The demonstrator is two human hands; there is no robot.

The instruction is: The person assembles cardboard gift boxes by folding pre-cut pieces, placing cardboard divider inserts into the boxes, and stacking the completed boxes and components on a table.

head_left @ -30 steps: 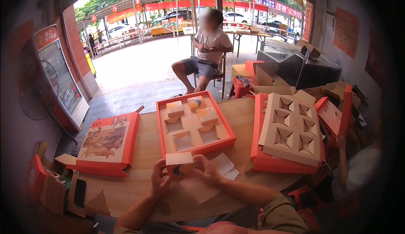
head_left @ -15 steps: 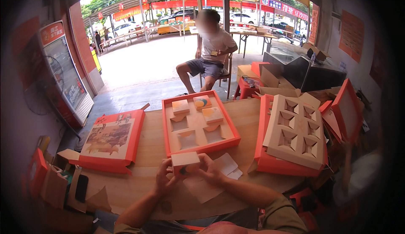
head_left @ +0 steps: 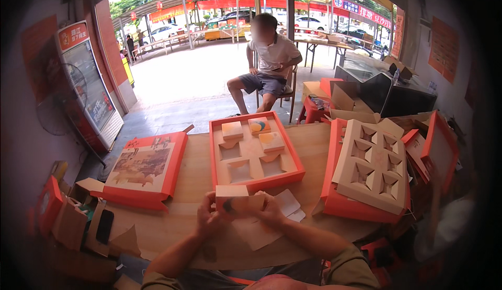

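In the head view, you sit at a table (head_left: 194, 156) with a smooth, tan wood-grain top, its front edge curving before you, in a room that opens wide onto a sunlit pavement. The grey floor (head_left: 188, 116) beyond the table looks hard and smooth; a tall glass-door fridge (head_left: 89, 83) stands along the left wall, a person (head_left: 274, 54) sits on a chair facing you, and a red stool (head_left: 312, 112) stands to the right of that chair. Just on your side of the open tray, over the table, is the small box (head_left: 231, 191), a squarish carton with a plain cream top and a dark curved patch on its front. Your left hand (head_left: 208, 215) grips its left side, and your right hand (head_left: 270, 210) is closed on its right end, at what looks like a tan flap; the exact placing of the fingertips is hard to tell. Under and beside your right hand lie flat, thin card sheets (head_left: 288, 205). The red tray (head_left: 293, 175) has straight walls and a cream insert (head_left: 254, 154) with square recesses, three bearing printed cartons (head_left: 271, 141). To the left lies a flat red box (head_left: 142, 165) with a picture panel; to the right, a stiff six-hole card insert (head_left: 372, 165) rests aslant on red packaging (head_left: 361, 211).
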